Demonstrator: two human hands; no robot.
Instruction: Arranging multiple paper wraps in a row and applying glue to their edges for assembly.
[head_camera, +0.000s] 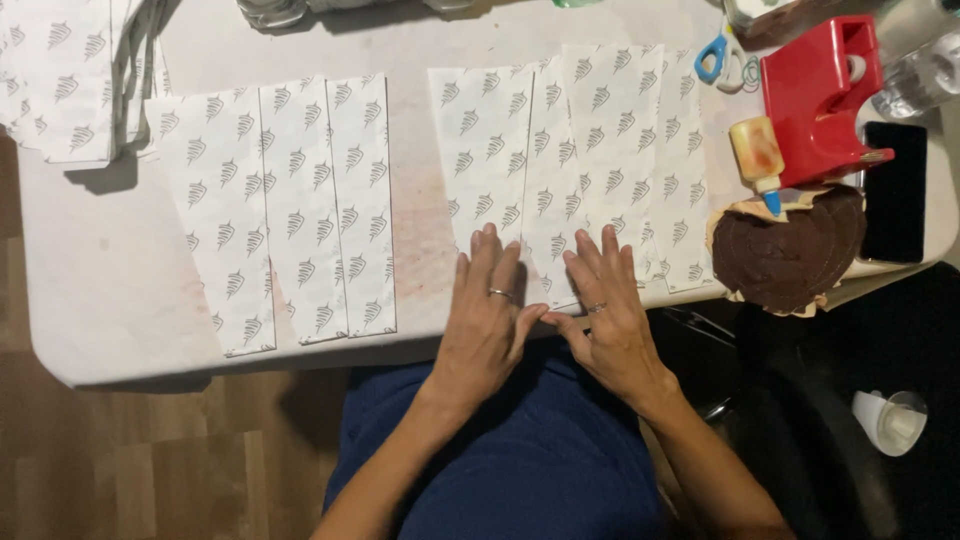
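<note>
Single head cam, looking almost straight down from above the person's lap. Near edge of the white surface (120, 330) runs mid-frame, far side toward the top. Close range, forearms enter from the bottom. Wooden floor (150, 460) visible lower left.

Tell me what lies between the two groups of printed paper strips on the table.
Head view: only bare table lies between the left strips and the right strips; both hands rest on the right group.

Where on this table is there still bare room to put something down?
Bare table lies left of the left paper sheets, and in the strip between them and the right sheets under both hands. The right end is crowded: tape dispenser, glue bottle, brown discs.
</note>
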